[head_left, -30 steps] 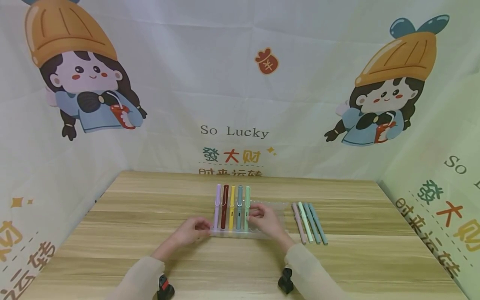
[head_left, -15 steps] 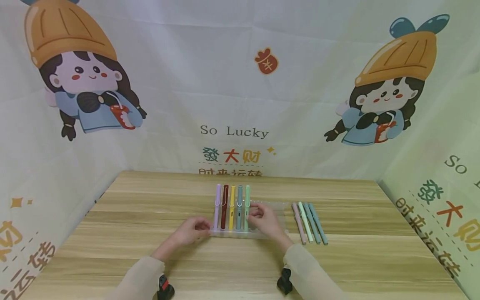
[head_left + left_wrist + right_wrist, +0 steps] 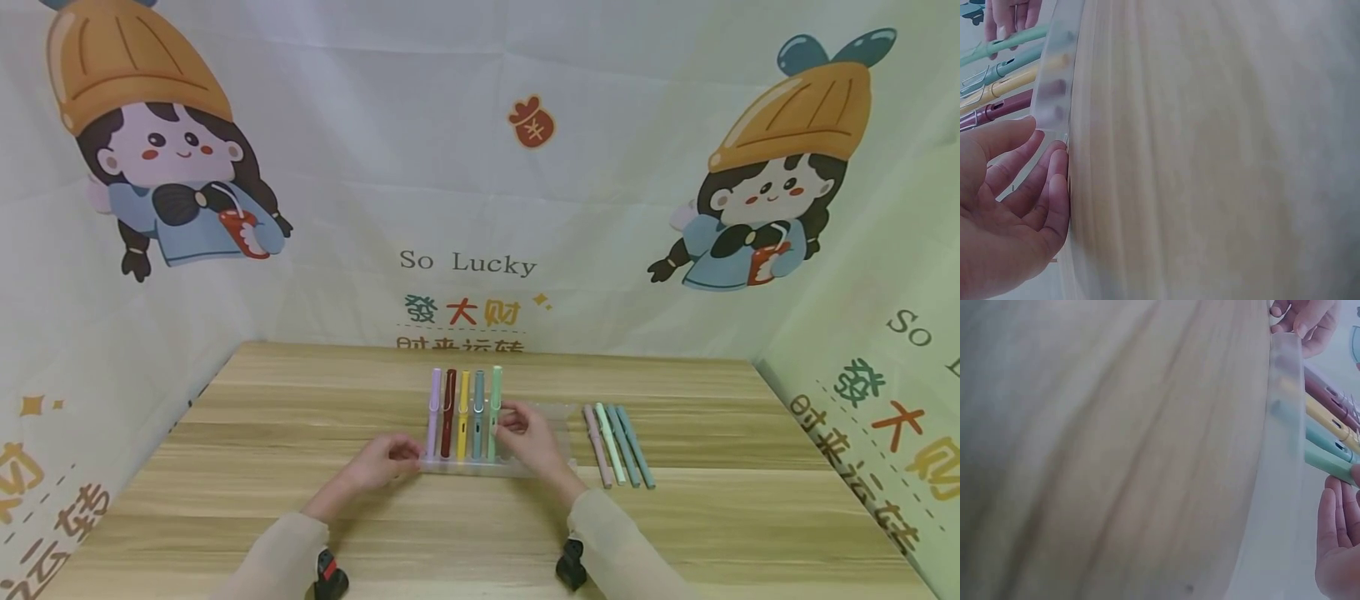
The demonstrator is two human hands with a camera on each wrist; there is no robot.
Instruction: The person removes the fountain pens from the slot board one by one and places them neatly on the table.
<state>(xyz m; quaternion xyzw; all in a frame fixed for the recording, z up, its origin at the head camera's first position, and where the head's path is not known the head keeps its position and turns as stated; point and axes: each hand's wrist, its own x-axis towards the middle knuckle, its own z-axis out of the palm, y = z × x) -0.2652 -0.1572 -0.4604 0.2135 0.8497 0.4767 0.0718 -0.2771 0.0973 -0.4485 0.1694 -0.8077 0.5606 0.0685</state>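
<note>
A clear plastic pen rack [image 3: 495, 469] stands mid-table with a row of capped pens leaning in it: a lilac pen [image 3: 433, 417], a dark red pen [image 3: 448, 417], a yellow pen [image 3: 464, 408], a blue-grey pen [image 3: 478, 408] and a light green pen [image 3: 495, 392]. My right hand [image 3: 531, 435] pinches the light green pen at its lower half, at the right end of that row. At the rack's left end, my left hand [image 3: 386, 461] holds its corner between thumb and fingers; the left wrist view shows the thumb on the frosted front lip [image 3: 1060, 69].
Right of the rack lie several more pens side by side: a dusty pink pen [image 3: 597, 446], a pale green pen [image 3: 611, 444] and blue-grey pens [image 3: 624, 446]. The wooden table [image 3: 315, 392] is backed by a printed cloth [image 3: 465, 183].
The light green pen has risen slightly with my right hand, its top now higher than the neighbouring pens. My left hand stays at the rack's corner.
</note>
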